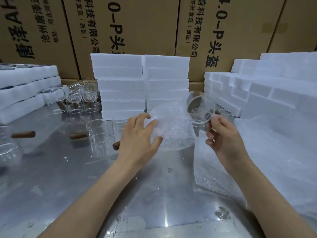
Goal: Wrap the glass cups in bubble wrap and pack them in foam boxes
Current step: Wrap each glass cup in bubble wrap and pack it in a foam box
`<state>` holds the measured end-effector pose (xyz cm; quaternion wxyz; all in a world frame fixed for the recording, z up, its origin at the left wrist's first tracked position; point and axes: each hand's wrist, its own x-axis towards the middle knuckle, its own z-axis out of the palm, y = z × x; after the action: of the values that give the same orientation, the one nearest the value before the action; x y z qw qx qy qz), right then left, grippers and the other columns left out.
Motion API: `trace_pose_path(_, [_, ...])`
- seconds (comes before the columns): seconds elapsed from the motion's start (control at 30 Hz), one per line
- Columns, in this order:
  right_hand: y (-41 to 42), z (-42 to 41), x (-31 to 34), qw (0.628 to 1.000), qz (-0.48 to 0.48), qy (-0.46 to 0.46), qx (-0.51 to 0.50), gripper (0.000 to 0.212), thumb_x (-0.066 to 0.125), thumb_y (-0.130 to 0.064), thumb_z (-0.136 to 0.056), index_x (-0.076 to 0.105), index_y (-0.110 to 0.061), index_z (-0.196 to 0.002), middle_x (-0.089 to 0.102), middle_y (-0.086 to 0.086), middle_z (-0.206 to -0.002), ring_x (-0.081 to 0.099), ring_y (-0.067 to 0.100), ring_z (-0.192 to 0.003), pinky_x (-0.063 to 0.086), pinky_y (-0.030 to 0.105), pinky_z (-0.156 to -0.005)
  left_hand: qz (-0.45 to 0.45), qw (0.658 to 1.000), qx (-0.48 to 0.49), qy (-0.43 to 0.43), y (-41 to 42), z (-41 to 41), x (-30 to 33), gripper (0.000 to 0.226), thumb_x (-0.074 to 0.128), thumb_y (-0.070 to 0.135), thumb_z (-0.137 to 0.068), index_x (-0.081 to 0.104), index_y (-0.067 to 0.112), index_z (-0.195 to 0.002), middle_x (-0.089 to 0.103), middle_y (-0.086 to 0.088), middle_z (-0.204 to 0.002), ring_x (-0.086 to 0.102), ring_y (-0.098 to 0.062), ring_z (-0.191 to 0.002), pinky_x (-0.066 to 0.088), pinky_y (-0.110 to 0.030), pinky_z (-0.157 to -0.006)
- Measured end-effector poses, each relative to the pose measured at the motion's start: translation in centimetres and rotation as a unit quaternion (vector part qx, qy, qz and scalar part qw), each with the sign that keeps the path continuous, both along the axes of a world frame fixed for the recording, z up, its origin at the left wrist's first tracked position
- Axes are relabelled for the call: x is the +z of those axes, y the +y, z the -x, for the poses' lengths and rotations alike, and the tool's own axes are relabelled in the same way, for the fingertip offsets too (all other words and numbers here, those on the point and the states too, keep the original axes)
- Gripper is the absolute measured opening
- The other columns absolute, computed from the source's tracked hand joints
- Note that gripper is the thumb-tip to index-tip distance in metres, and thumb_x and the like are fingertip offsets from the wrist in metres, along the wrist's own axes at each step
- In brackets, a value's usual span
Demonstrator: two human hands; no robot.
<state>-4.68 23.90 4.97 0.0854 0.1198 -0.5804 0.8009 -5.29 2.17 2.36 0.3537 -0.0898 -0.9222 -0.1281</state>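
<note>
Head view: my right hand point(221, 134) pinches glass cup point(200, 109) tilted, mouth toward me; left hand point(140, 134) fingers curl on bubble wrap point(173, 129) just left.

A shiny metal table point(56, 170) carries glass cups point(97, 133), stacked foam boxes point(120, 86) and bubble wrap sheets point(211, 172).

- A shiny metal table point(56, 169) fills the view from nine o'clock to six o'clock, with small scraps and specks lying on it.
- Tall cardboard cartons point(140, 23), printed with black Chinese characters, stand in a row across twelve o'clock.
</note>
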Motion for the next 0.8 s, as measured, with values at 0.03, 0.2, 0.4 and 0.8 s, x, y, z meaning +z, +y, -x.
trace_pose_path(0.03, [-0.1,-0.2,0.1,0.998,-0.004,0.003,0.064,0.018,0.059,-0.026,-0.086,0.067,-0.024,-0.07,0.051,-0.007,-0.063,0.041,0.005,-0.048,0.036,0.014,-0.045,-0.002,1.0,0.001,0.006,0.1,-0.1,0.0,0.044,0.061,0.035,-0.089,0.059,0.015,-0.127,0.049,-0.008,-0.13,0.044,-0.03,-0.116,0.034,-0.039,-0.095])
trace_pose_path(0.2, [-0.3,-0.7,-0.3,0.947,-0.085,-0.007,0.309,0.033,0.083,-0.042,-0.062,0.073,-0.017,-0.081,0.058,-0.005,-0.067,0.041,0.004,-0.048,0.033,0.013,-0.044,-0.028,0.999,-0.004,0.033,0.1,-0.7,0.7,0.034,0.056,0.023,-0.093,0.062,0.015,-0.125,0.046,-0.009,-0.104,0.039,-0.026,-0.091,0.027,-0.033,-0.077])
trace_pose_path(0.4, [-0.3,-0.8,-0.5,0.928,-0.251,0.02,0.275,0.011,0.069,-0.029,-0.081,0.073,-0.02,-0.084,0.065,0.0,-0.074,0.043,0.006,-0.048,0.036,0.012,-0.046,-0.088,0.992,-0.061,0.061,0.3,-1.2,1.5,0.043,0.056,0.01,-0.091,0.053,0.01,-0.133,0.047,-0.004,-0.094,0.051,-0.023,-0.077,0.041,-0.036,-0.062])
trace_pose_path(0.8, [-1.8,-0.8,-0.8,0.944,-0.284,0.119,-0.115,0.008,0.071,-0.013,-0.082,0.072,-0.019,-0.086,0.073,-0.008,-0.077,0.055,0.003,-0.046,0.048,0.017,-0.049,-0.255,0.942,-0.142,0.166,0.5,-1.3,1.9,0.01,0.069,0.015,-0.087,0.066,0.01,-0.095,0.061,0.001,-0.089,0.056,-0.007,-0.067,0.046,-0.01,-0.062])
